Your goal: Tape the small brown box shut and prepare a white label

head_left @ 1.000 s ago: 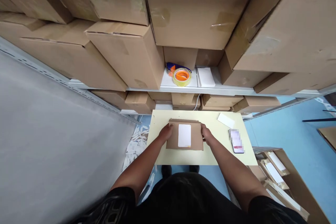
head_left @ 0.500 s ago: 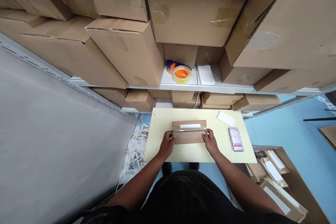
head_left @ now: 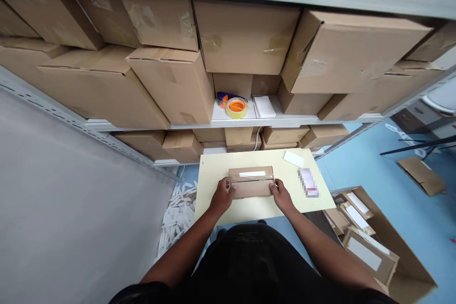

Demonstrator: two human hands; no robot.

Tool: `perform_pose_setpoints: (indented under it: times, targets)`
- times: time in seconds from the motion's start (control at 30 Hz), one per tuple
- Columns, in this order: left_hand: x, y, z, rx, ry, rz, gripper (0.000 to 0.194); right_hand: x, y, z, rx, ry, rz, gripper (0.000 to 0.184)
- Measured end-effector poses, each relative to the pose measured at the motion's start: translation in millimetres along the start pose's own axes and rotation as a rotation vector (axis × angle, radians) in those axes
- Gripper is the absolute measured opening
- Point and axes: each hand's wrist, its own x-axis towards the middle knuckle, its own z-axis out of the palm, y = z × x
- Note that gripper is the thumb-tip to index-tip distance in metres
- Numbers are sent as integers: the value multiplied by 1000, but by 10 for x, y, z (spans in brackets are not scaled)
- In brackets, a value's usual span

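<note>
A small cardboard box [head_left: 251,189] lies on the pale yellow table [head_left: 210,161], with a white strip [head_left: 252,174] along its far part and a dark seam across the middle. My left hand [head_left: 221,195] grips the box's left end, thumb on top. On the right end my right hand [head_left: 281,195] holds it the same way, fingers around the side. Clear tape shows at the box's edges. Right of the box lie a white card [head_left: 294,158] and a blurred, pixelated pack [head_left: 308,183].
Shelves of cardboard boxes [head_left: 245,38] rise behind the table. A yellow tape roll [head_left: 237,108] and a white stack [head_left: 264,106] sit on the shelf [head_left: 199,126]. White paper strips [head_left: 176,218] cover the floor at left. A large carton [head_left: 402,251] holding several labelled boxes stands at right.
My view has tilted up and turned slightly right, showing more shelf and floor. Both hands keep their hold on the box's ends; its two top parts now look closer together.
</note>
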Motion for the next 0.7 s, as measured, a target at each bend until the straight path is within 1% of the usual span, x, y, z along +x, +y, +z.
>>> perform_pose_setpoints:
  times: [0.1,0.17,0.23,0.3,0.4,0.5,0.6,0.7]
  targets:
    - [-10,-119,-120,-26,5,39,48,-151,122,-2,52,72,42,65]
    - [-28,-177,-212,-50,0,68,48,-254,227,18,65,113,79,66]
    - [-52,-212,-302,-70,-12,82,47,-354,319,47,64,147,103,62]
    - [-71,-220,-383,-83,-22,91,46,-447,381,75,48,156,103,54]
    - [-69,-188,-462,-78,-19,119,43,-557,423,89,7,111,60,42]
    - [-26,-119,-464,-56,-14,133,41,-591,438,40,-10,38,10,36]
    - [40,-28,-403,-44,24,109,40,-514,443,-75,-15,-10,-6,37]
    - [101,101,-332,-21,102,79,39,-333,430,-237,-27,-71,-31,36]
